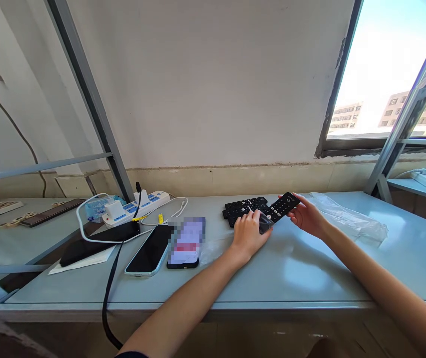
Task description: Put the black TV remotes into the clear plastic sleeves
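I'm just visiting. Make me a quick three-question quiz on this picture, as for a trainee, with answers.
1. Which colours has the power strip: A) red and green, B) white and blue, C) orange and purple?
2. True or false: the large crumpled plastic lies nearer the left hand than the right hand.
3. Fill in: the right hand grips a black panel bearing pale ____.
Key: 1 B; 2 false; 3 markings.

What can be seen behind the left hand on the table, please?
Behind the left hand, black remotes lie close together, some buttons showing. The hand covers part of them, so their exact number and hidden ends cannot be told.
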Demonstrator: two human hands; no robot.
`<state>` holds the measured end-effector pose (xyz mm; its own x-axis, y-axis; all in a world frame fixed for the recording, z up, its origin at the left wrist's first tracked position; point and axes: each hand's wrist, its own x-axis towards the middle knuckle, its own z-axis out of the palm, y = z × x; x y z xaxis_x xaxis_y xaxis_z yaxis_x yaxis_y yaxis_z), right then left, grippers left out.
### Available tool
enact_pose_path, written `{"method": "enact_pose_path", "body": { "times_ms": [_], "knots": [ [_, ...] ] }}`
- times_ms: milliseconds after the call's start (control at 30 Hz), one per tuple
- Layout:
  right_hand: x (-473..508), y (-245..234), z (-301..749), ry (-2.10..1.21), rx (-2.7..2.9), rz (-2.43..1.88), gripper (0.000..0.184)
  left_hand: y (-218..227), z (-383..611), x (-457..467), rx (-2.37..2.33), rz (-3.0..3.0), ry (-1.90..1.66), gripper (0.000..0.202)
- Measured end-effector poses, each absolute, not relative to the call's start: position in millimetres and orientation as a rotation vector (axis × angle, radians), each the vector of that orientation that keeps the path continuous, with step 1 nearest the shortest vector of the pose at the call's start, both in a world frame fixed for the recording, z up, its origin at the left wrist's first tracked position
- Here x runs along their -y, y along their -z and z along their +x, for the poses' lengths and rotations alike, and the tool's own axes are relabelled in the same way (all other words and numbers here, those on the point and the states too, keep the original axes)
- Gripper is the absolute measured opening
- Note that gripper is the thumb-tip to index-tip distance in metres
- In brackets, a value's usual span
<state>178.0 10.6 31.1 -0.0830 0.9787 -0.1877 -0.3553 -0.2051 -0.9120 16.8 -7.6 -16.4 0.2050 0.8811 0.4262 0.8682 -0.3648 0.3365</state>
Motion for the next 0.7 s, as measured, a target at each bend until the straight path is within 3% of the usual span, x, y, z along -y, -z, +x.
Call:
{"method": "enact_pose_path", "body": {
  "times_ms": [233,433,700],
  "knots": [
    [-8,-30,181,-1.672,0.944,-1.085,0.036,13,15,8,-1.712,2.409,-0.932,0.037],
    [-19,-16,193,-1.926,1.388,-0.973,0.045,11,16,10,-1.667,2.388,-1.013,0.038],
    [-28,2,194,-1.884,1.49,-1.077,0.045,13,18,12,-1.587,2.496,-0.936,0.037]
  ]
}}
